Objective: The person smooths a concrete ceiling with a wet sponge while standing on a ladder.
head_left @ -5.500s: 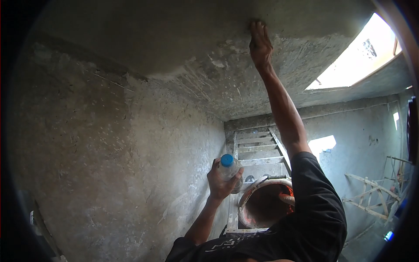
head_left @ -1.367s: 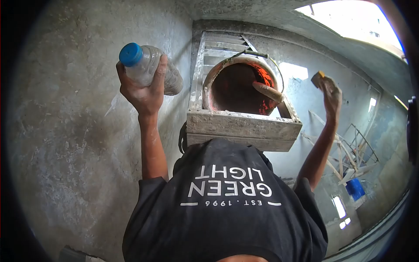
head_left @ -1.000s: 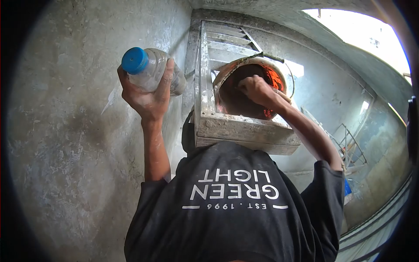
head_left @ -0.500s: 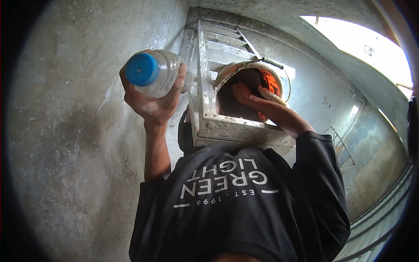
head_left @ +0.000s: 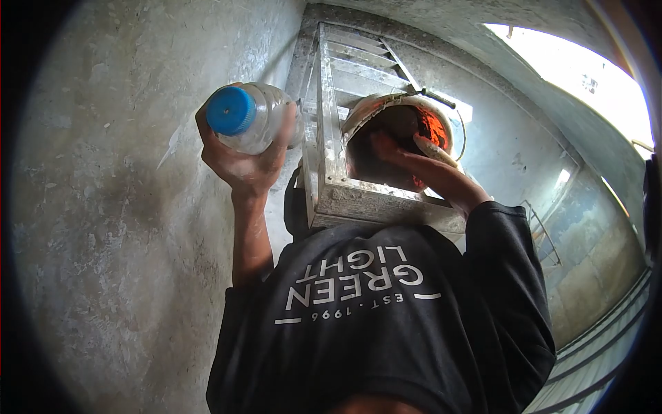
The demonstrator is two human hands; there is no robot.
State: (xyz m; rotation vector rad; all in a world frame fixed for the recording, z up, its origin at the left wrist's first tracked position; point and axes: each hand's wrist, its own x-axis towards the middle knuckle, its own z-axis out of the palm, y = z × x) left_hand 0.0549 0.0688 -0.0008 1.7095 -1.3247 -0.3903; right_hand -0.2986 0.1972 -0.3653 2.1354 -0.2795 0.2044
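A clear plastic bottle (head_left: 265,117) with a blue screw cap (head_left: 231,110) is gripped in my left hand (head_left: 245,165), its cap tilted toward me. My fingers and thumb wrap round the bottle's sides. On the right, my right hand (head_left: 385,146) is deep inside a white bucket (head_left: 357,117) with bright orange-red on its inner wall (head_left: 432,130). Its fingers are lost in the dark interior, and I cannot tell what they hold. Beside that forearm, at the bucket's edge, sits a pale, elongated object (head_left: 434,148).
The bucket stands within the top frame of a spattered metal stepladder (head_left: 386,203). Its wire handle with a dark grip (head_left: 438,99) rests at the far rim. A rough grey wall (head_left: 124,207) rises close on my left. Bright openings (head_left: 579,76) and ribbed sheeting (head_left: 600,359) are on the right.
The whole view has shifted slightly. My left hand still holds the bottle, and my right hand remains inside the bucket with little movement.
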